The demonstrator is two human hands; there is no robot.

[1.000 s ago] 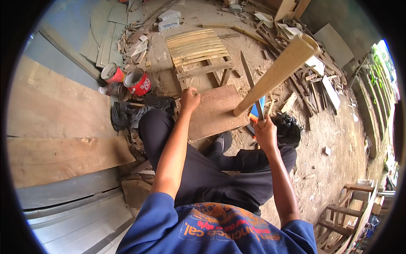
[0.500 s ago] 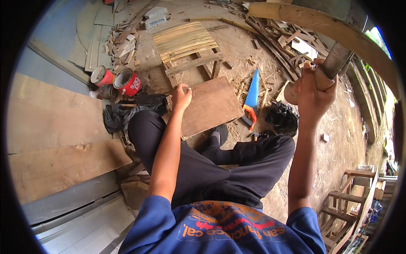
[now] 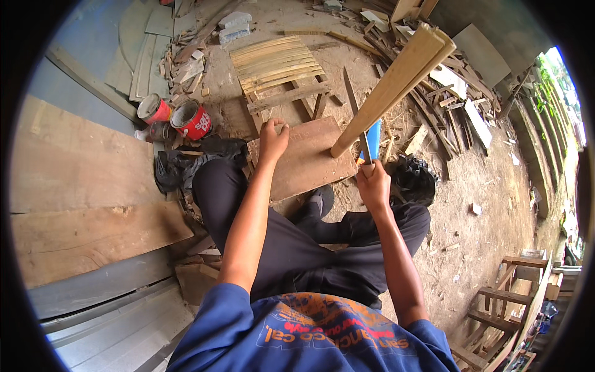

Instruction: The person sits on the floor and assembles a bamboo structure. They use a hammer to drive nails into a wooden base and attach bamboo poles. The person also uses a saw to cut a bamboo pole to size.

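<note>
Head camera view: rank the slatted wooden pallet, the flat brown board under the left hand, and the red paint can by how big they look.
1. Slatted wooden pallet and flat brown board: they look alike in size, and the board lies nearer the camera, so no ranking between them.
2. Red paint can: clearly smallest.

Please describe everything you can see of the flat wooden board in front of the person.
The flat wooden board is a reddish-brown, roughly rectangular panel, worn and dusty. It lies flat on the dirt ground, just beyond the person's bent legs. The left hand presses on its far left corner. The lower end of a long pale wooden stick stands tilted on its right part.
</note>
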